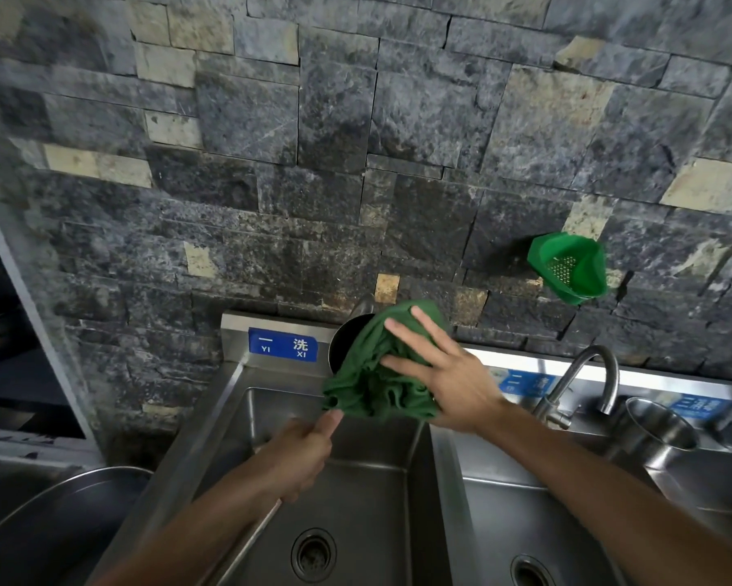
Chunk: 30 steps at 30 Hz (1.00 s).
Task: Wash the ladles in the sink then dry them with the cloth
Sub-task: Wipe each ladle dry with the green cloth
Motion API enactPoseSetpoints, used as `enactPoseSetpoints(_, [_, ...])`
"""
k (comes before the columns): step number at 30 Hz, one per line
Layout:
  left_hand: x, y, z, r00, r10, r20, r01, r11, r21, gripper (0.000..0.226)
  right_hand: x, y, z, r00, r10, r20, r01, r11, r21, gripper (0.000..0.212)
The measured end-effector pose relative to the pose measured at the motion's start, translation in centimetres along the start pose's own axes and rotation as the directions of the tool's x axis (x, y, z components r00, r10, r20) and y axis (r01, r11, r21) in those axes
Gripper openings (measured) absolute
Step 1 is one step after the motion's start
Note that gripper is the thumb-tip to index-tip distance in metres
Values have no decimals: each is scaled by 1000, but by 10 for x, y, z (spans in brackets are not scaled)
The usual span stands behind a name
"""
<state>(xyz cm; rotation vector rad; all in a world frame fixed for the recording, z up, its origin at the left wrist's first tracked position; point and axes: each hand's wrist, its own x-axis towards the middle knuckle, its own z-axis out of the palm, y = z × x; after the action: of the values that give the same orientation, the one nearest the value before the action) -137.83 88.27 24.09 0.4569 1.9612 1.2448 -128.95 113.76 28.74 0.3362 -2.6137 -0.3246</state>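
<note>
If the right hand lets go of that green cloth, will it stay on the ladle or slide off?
The green cloth looks floppy: it bunches in folds and sags below the right hand. It probably slips off the smooth steel ladle once released. The left hand seems to grip only the handle, so nothing else pins it.

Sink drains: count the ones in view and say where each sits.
2. One drain sits in the floor of the left basin, below the green cloth. The other drain is in the right basin, cut by the bottom edge. Others may lie out of view.
</note>
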Motion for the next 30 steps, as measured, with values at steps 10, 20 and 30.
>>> enactPoseSetpoints(10, [-2, 8, -1, 998, 43, -43, -46, 997, -65, 56, 46, -82, 30, 440, 868, -230, -561, 466, 684, 39])
enactPoseSetpoints(20, [-8, 13, -30, 996, 51, -72, -73, 938, -339, 52, 40, -150, 20, 679, 720, -145, -576, 645, 502, 62])
enactPoseSetpoints(30, [-43, -15, -31, 998, 69, -13, -70, 979, -193, 54, 35, -133, -56, 774, 597, -212, -451, 754, 478, 71])
